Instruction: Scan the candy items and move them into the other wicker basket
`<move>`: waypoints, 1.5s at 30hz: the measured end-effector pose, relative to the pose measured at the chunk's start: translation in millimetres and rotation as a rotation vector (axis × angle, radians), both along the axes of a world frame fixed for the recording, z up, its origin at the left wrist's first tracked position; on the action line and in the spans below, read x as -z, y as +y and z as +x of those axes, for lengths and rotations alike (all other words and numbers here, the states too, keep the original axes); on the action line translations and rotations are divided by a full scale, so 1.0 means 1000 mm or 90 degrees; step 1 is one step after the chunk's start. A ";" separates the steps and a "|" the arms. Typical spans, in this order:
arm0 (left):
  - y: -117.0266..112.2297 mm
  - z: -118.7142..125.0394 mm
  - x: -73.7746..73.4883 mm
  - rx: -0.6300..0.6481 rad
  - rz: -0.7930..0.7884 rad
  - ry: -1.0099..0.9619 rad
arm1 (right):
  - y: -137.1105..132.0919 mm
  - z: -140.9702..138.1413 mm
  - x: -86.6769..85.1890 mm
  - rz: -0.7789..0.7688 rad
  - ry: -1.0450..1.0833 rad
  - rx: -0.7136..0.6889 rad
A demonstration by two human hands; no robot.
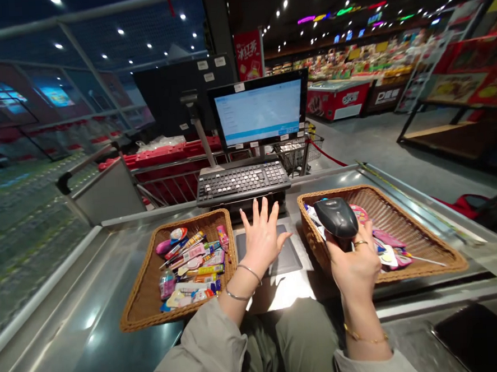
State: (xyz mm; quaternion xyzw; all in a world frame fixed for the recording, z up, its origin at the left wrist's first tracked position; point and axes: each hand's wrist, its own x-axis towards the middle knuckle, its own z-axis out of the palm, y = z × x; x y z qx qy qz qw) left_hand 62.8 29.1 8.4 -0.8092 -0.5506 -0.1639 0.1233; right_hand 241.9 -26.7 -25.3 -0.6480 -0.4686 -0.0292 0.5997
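Note:
My left hand (260,234) hovers with its fingers spread over a flat grey pad (287,252), just in front of the black keyboard (243,180). Nothing is in it. Wrapped round a black handheld barcode scanner (337,216) is my right hand (354,261), held above the right wicker basket (435,241). Packets and sweets (389,250) in bright wrappers lie in that basket, partly hidden by the hand and scanner. On my left, another wicker basket (140,293) holds several small colourful sweets and tubes (194,266).
Behind the keyboard stands a lit monitor (261,113) on the metal counter (101,329). A metal trolley (172,182) with red items is beyond the counter. At lower right lies a dark flat object (479,334). Shop shelves (456,83) stand at right.

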 end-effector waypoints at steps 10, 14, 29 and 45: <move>-0.029 -0.096 0.003 -0.075 -0.063 -0.002 | 0.003 -0.035 0.003 -0.026 -0.072 -0.200; -0.034 -0.134 0.002 -0.108 -0.075 0.013 | 0.007 -0.049 0.004 -0.036 -0.123 -0.274; -0.051 -0.226 0.038 -0.122 -0.217 0.105 | 0.012 -0.098 0.015 -0.114 -0.234 -0.452; -0.051 -0.254 0.058 -0.041 -0.544 0.144 | 0.008 -0.118 0.019 -0.148 -0.253 -0.498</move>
